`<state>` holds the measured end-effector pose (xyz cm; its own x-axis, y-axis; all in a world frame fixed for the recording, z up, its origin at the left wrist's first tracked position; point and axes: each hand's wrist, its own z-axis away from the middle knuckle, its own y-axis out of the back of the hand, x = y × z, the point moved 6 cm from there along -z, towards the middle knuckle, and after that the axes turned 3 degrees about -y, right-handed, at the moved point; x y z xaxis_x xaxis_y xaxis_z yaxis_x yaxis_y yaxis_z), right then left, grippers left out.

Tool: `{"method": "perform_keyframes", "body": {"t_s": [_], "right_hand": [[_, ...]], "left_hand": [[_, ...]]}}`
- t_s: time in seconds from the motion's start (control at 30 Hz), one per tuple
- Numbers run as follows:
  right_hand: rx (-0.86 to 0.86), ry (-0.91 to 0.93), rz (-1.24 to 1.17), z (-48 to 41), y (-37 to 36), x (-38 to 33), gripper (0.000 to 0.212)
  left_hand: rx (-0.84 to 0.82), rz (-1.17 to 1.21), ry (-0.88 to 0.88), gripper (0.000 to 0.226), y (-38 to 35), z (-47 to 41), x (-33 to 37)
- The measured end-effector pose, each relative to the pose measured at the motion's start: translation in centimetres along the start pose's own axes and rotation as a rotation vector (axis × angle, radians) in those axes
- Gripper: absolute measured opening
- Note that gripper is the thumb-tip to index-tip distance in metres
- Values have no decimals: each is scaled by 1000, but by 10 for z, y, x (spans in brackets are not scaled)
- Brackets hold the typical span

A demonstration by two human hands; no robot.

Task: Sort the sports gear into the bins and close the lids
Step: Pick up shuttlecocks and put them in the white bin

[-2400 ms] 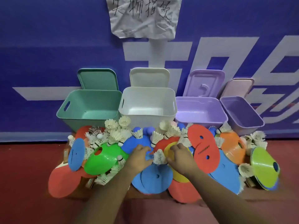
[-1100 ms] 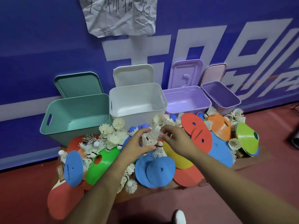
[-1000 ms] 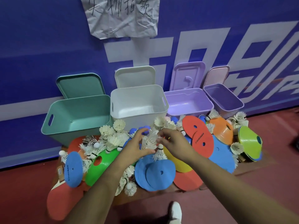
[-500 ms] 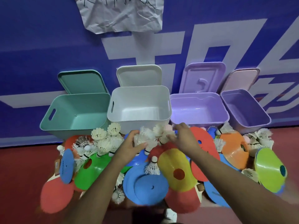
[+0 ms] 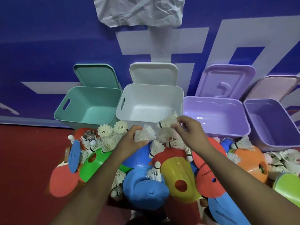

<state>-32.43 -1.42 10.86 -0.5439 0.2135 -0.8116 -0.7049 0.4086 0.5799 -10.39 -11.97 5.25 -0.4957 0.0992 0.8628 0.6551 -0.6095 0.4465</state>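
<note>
A heap of white shuttlecocks and coloured disc cones lies on the red floor in front of a row of open bins. My left hand (image 5: 132,141) grips a bunch of shuttlecocks (image 5: 144,135) just below the white bin's (image 5: 151,90) front wall. My right hand (image 5: 189,131) pinches one shuttlecock (image 5: 167,122) by its feathers, held sideways over the white bin's near right corner. The teal bin (image 5: 78,101) stands to the left, two purple bins (image 5: 215,103) (image 5: 272,124) to the right. All bins look empty. Loose shuttlecocks (image 5: 112,131) remain on the heap.
Each bin's lid leans upright against the blue wall behind it, the white lid (image 5: 153,73) among them. Cones lie around my arms: yellow (image 5: 178,176), blue (image 5: 144,190), green (image 5: 95,163), orange (image 5: 251,163). A crumpled paper sheet (image 5: 139,10) hangs on the wall.
Both hands gathered shuttlecocks from the heap's middle and rose toward the white bin. My right hand now holds one up at the bin's front rim. The view shifted closer.
</note>
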Motion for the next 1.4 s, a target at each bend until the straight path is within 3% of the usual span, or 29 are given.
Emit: {"method": "perform_keyframes", "body": {"t_s": [0.13, 0.23, 0.37, 0.57, 0.73, 0.83, 0.9, 1.07, 1.17, 1.33, 1.4], "right_hand": [[-105, 3, -82, -26, -14, -30, 17], [-137, -40, -96, -46, -30, -35, 11], [-113, -171, -133, -79, -49, -20, 12], [-159, -347, 62, -129, -96, 24, 17], [-284, -400, 240, -145, -143, 58, 26], [-372, -378, 331, -134, -148, 58, 39], [-323, -336, 322, -120, -136, 48, 39], [-73, -157, 168, -68, -90, 5, 18], [-75, -145, 171, -28, -84, 3, 11], [-166, -215, 284, 15, -106, 30, 24], [-194, -247, 318, 24, -118, 39, 28]], "left_hand": [[-13, -65, -175, 49, 9, -22, 34], [-3, -197, -272, 53, 24, -47, 55], [-70, -306, -210, 70, 41, -91, 58], [-184, -578, -200, 51, 35, -168, 23], [-339, -710, -187, 60, 19, -200, -35], [-392, -708, -160, 69, 19, -200, -55], [-352, -644, -146, 63, 26, -192, -53], [-115, -399, -346, 17, 47, -134, -5], [-87, -304, -318, 2, 51, -89, -8], [-121, -423, -208, 8, 34, -56, -57], [-114, -491, -168, 25, 27, -50, -70]]}}
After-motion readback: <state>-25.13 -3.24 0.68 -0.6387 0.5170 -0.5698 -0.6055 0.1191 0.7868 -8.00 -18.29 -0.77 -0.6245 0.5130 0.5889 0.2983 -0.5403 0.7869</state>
